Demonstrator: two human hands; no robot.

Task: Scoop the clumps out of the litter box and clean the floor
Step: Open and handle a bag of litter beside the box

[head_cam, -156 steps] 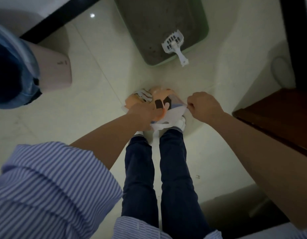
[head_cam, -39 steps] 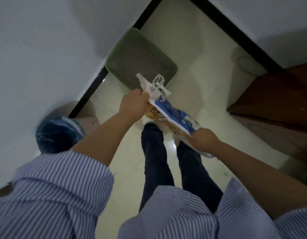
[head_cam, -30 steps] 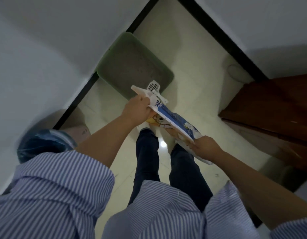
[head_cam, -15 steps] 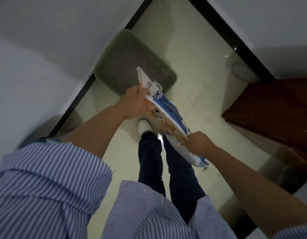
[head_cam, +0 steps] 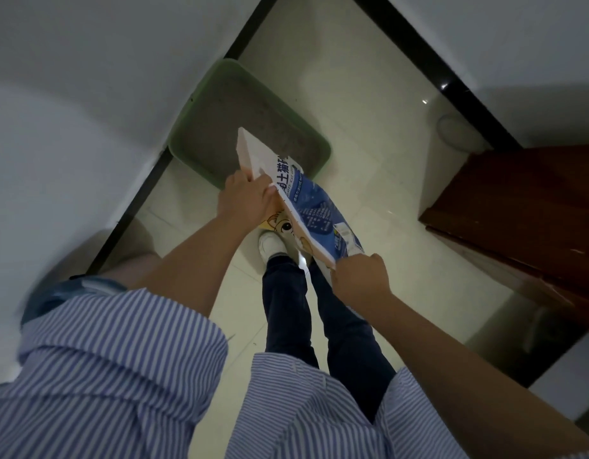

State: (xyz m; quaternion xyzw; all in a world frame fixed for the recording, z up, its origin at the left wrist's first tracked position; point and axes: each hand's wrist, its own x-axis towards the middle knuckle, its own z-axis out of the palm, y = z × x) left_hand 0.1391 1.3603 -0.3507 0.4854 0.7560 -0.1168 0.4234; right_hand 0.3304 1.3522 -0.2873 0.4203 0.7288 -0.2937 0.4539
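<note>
Looks like the scooping part is mostly done, since the left hand (head_cam: 245, 198) pinches the top of a blue litter bag (head_cam: 314, 213) and the right hand (head_cam: 359, 276) grips its bottom corner, tipped toward the green litter box (head_cam: 250, 127) at 12 o'clock, floor cleanup probably left.

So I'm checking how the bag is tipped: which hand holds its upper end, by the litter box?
The left hand grips the litter bag near its top, over the green litter box; the right hand holds the bottom corner.
</note>
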